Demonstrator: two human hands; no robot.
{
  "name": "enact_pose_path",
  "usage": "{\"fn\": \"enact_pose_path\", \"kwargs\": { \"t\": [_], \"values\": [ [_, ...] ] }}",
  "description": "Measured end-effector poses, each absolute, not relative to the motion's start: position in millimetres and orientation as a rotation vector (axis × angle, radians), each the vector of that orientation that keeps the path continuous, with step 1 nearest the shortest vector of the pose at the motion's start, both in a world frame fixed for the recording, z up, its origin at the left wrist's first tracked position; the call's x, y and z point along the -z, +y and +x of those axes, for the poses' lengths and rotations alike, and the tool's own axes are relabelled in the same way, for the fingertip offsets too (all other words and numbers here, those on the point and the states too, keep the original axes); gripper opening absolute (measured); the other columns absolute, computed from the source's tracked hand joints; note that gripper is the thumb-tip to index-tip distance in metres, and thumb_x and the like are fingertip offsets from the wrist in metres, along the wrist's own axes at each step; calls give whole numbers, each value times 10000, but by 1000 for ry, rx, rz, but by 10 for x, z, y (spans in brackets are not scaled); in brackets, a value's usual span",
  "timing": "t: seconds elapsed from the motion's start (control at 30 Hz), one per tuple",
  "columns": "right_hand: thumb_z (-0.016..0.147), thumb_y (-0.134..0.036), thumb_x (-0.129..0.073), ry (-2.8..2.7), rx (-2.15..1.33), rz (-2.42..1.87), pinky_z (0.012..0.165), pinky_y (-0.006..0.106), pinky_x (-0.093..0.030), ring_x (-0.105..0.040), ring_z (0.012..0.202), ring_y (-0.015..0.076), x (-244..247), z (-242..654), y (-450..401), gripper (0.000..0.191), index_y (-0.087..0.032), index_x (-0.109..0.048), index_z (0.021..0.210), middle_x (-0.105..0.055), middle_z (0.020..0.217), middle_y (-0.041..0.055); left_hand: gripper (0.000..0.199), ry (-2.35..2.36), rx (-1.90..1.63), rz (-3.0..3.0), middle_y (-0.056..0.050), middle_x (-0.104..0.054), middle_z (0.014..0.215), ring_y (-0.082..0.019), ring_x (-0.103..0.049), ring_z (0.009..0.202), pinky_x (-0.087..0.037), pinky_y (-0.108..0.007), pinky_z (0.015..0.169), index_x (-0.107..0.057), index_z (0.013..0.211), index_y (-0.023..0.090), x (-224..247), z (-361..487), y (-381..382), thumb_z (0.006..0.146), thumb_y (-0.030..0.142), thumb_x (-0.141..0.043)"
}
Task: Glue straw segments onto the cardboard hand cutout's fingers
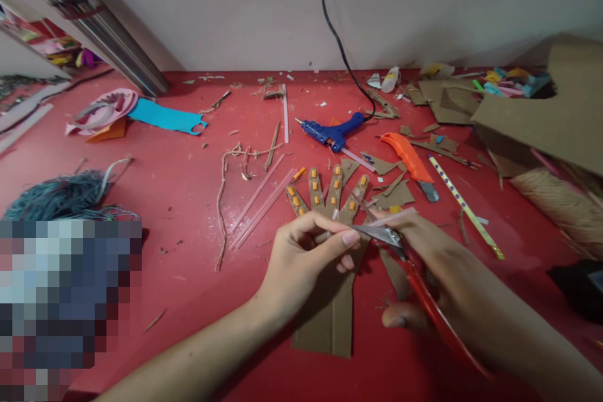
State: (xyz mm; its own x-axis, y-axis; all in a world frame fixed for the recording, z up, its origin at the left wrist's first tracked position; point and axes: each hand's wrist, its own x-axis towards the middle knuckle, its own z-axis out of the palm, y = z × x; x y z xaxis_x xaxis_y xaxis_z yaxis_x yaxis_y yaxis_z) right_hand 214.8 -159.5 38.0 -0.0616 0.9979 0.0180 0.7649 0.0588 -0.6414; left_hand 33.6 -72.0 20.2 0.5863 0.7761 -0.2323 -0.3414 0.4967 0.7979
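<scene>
Over a cardboard hand shape with short orange tube pieces on its fingers, my left hand is closed in a pinch. What it pinches is too small to name. My right hand grips red-handled scissors, whose blades point left and meet the fingertips of my left hand. A translucent pinkish straw lies along the blades, by the fingers of my right hand. Part of the cardboard palm is hidden under my left hand.
Behind the cardboard hand lie a blue glue gun, an orange cutter and loose straws. Blue-grey yarn and a steel bottle are left. A patterned pencil, twine and cardboard are right.
</scene>
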Motion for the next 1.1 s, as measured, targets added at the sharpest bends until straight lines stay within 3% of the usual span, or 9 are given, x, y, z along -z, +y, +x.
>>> {"fn": "enact_pose_path", "kwargs": {
  "t": [0.27, 0.43, 0.67, 0.83, 1.0, 1.1],
  "values": [
    [844, -549, -706, -1862, -738, -1769, 899, 458, -568, -650, 1085, 299, -418, 2149, -1596, 584, -236, -552, 1312, -649, 1139, 119, 197, 666, -701, 811, 28, -652, 558, -52, -561, 517, -456, -157, 561, -687, 664, 156, -224, 337, -716, 822, 202, -794],
    [862, -581, -670, -1790, -838, -1805, 741, 375, -584, -675, 914, 264, -428, 2140, -1607, 535, -249, -595, 1274, -671, 958, 80, 234, 707, -709, 838, 28, -630, 541, -67, -547, 506, -464, -186, 565, -669, 647, 163, -225, 341, -711, 809, 260, -807],
    [841, -674, -641, -1777, -755, -1851, 510, 277, -491, -622, 580, 185, -325, 2176, -1646, 599, -259, -630, 1273, -673, 736, 9, 213, 701, -714, 835, 31, -627, 543, -63, -537, 491, -458, -186, 556, -692, 692, 162, -207, 331, -728, 812, 291, -813],
    [842, -702, -614, -1738, -664, -1902, 540, 299, -531, -692, 663, 218, -223, 2230, -1654, 667, -269, -587, 1349, -737, 894, 44, 205, 720, -798, 813, 44, -638, 594, -33, -521, 477, -447, -157, 535, -696, 699, 161, -173, 332, -693, 847, 270, -786],
    [771, -737, -671, -1725, -588, -1917, 822, 431, -611, -706, 1051, 317, -203, 2227, -1622, 791, -254, -550, 1385, -707, 1226, 109, 101, 747, -762, 742, 11, -701, 712, -51, -573, 535, -454, -157, 500, -782, 810, 171, -154, 345, -634, 807, 267, -813],
    [793, -702, -675, -1701, -647, -1894, 807, 428, -622, -687, 1104, 319, -235, 2215, -1611, 769, -272, -525, 1413, -680, 1287, 115, 119, 706, -758, 709, -27, -754, 807, -73, -627, 606, -481, -160, 518, -800, 854, 174, -168, 353, -620, 784, 265, -830]
  ]
}}
